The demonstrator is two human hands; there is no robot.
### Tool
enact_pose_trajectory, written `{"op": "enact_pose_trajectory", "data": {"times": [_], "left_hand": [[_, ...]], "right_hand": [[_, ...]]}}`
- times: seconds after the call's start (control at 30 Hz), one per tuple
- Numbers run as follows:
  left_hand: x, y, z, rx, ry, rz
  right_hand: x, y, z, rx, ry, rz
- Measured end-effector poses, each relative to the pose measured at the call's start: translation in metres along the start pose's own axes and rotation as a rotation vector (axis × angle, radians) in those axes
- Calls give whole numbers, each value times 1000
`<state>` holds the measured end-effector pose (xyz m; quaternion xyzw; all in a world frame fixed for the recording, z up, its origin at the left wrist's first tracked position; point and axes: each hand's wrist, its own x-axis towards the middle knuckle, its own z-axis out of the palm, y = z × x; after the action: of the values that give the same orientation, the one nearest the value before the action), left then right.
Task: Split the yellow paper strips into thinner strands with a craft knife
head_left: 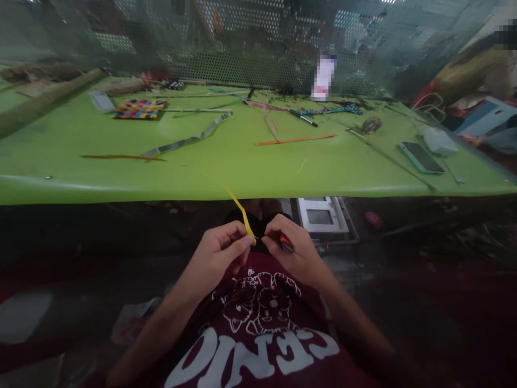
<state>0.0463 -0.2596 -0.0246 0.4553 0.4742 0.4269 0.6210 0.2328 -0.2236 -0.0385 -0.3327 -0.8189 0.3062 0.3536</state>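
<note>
Both hands are held close together below the front edge of a green table (250, 172), above my lap. My left hand (220, 253) pinches the lower end of a thin yellow strip (241, 213) that rises up and to the left toward the table edge. My right hand (293, 250) touches the same end of the strip from the right and also holds a small red object (286, 241) between its fingers; what it is cannot be told.
On the table lie an orange strip (297, 140), a grey strip (188, 141), a brown strip (121, 157), a multicoloured woven mat (140, 109), a black pen (304, 118), a phone (421, 157) and a white pouch (439, 141). A perforated metal screen (242, 48) stands behind.
</note>
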Motion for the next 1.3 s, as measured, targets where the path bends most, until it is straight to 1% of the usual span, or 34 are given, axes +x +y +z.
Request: {"op": "enact_pose_trajectory", "data": {"times": [0.1,0.23,0.47,0.53,0.67,0.87,1.03,1.1,1.2,1.3], "left_hand": [[2,1,1,46,-22,-14],[3,2,0,87,-52,-18],[2,1,-3,146,-107,-75],[3,-1,-3,140,-123,-83],[4,-2,-2,128,-135,-53],[2,0,1,148,-121,36],[-2,-1,2,133,-170,-32],[-2,-1,2,130,-188,-40],[-3,-1,2,132,-220,-29],[-4,-4,4,150,-248,-36]], "right_hand": [[-1,-8,-5,84,-36,-13],[3,-11,-3,109,-52,-12],[4,-10,-1,193,-89,143],[5,-11,-2,172,-65,142],[8,-15,-5,-9,22,23],[22,-24,-14,-400,97,-116],[48,-28,-26,-738,179,-171],[61,-26,-30,-861,188,-199],[83,-19,-35,-1025,161,-232],[108,-12,-42,-1148,110,-173]]}}
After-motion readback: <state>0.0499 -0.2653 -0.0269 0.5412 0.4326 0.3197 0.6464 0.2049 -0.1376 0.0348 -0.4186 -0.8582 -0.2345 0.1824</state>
